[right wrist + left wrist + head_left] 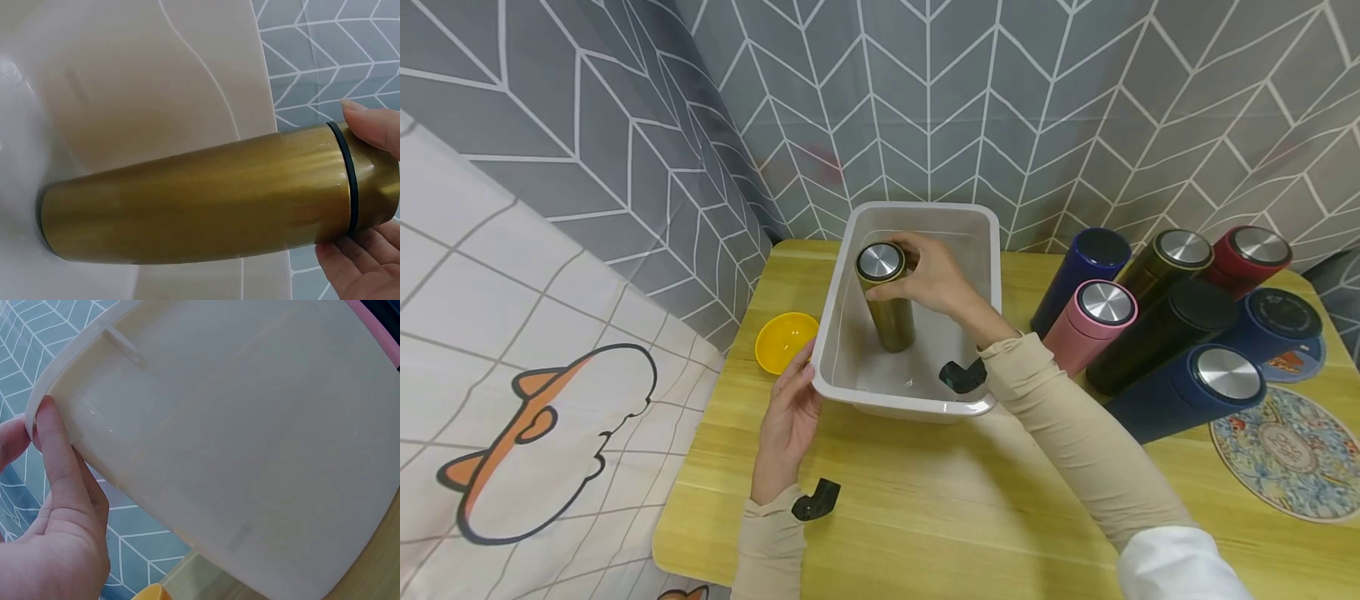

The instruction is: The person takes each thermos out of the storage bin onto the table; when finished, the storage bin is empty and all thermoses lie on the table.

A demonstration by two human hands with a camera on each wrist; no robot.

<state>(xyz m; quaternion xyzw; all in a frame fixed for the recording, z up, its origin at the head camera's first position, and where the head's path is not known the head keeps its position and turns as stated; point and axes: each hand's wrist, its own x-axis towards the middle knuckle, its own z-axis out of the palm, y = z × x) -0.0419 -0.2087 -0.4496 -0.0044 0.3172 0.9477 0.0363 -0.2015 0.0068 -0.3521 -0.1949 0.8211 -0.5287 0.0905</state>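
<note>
A gold thermos (891, 321) with a silver-topped lid stands inside a light grey plastic bin (880, 397). My right hand (938, 275) grips it by the lid from the right, thumb on one side and fingers on the other. The right wrist view has the whole gold body of the thermos (200, 200), its base against the bin's floor. At the bin's near left corner, my left hand (790, 417) pinches the rim. Up close in the left wrist view, that hand (69, 512) has fingers on both sides of the rim, beside the bin's outer wall (237, 437).
Several thermoses crowd the table's right side, including a pink one (1092, 321), a black one (1165, 333) and a red one (1251, 258). A round patterned mat (1288, 450) lies by them. Left of the bin sits a yellow bowl (784, 340). Patterned cloth hangs behind.
</note>
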